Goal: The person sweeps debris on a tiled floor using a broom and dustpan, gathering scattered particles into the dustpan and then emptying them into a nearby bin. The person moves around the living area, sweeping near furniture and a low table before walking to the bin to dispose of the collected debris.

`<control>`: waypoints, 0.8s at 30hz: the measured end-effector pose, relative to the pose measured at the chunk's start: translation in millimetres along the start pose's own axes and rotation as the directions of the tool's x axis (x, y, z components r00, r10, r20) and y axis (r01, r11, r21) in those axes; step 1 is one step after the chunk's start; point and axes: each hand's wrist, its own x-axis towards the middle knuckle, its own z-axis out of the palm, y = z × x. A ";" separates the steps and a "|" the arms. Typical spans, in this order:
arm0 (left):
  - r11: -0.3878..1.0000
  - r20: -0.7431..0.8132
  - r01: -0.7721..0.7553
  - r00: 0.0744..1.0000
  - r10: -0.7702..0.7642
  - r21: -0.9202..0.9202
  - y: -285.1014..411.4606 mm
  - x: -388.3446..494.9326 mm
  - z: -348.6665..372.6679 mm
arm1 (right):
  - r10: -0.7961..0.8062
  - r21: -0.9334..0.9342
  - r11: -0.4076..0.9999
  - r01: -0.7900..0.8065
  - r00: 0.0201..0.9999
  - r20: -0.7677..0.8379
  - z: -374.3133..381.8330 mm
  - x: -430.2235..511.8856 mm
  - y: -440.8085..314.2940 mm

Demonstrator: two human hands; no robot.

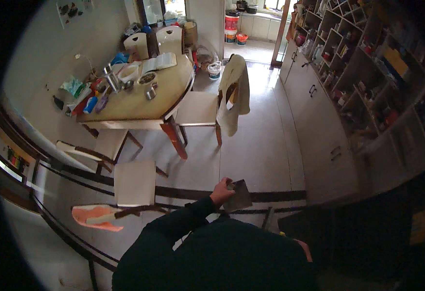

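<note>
In front of my dark-sleeved body, my left hand [222, 192] grips the upper left edge of a grey, flat-faced object [243, 195]; whether it is a box or a panel I cannot tell. It is tilted, above the floor strip. To its right, a thin greyish upright piece [268, 218] stands out near my body, with a small yellow spot beside it. A narrow pinkish strip [304, 250] shows at my right side; it may be part of my right hand, but the picture does not settle it. What my right hand does is hidden.
A dining table [132, 109] holds an open book [159, 62], bowls, a metal flask and packets. A chair [197, 107] with a draped cloth stands right of it. Nearer on the left is another chair [135, 183], beside an orange cloth [96, 217]. Tall shelves and cabinets [318, 120] line the right.
</note>
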 end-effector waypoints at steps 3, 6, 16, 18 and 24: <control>0.997 0.072 -0.028 0.997 0.033 -0.077 27.8 77.1 10.2 | 0.124 0.032 0.991 -0.127 0.990 0.072 -49.4 46.9 -11.2; 0.999 0.118 0.031 0.992 -0.034 0.024 57.7 147.6 28.2 | 0.249 0.166 0.950 -0.266 0.962 0.116 -88.0 105.1 -10.0; 0.999 0.058 -0.038 0.998 0.037 0.017 114.2 421.8 105.8 | 0.209 0.409 0.878 -0.248 0.968 0.138 -233.8 388.9 63.6; 0.996 0.050 -0.071 0.996 0.068 0.061 136.3 466.3 108.9 | 0.192 0.427 0.872 -0.239 0.970 0.151 -269.6 440.1 70.6; 0.969 -0.087 -0.172 0.978 0.189 0.176 185.1 594.6 109.2 | 0.137 0.405 0.887 -0.222 0.964 0.228 -357.6 606.1 70.9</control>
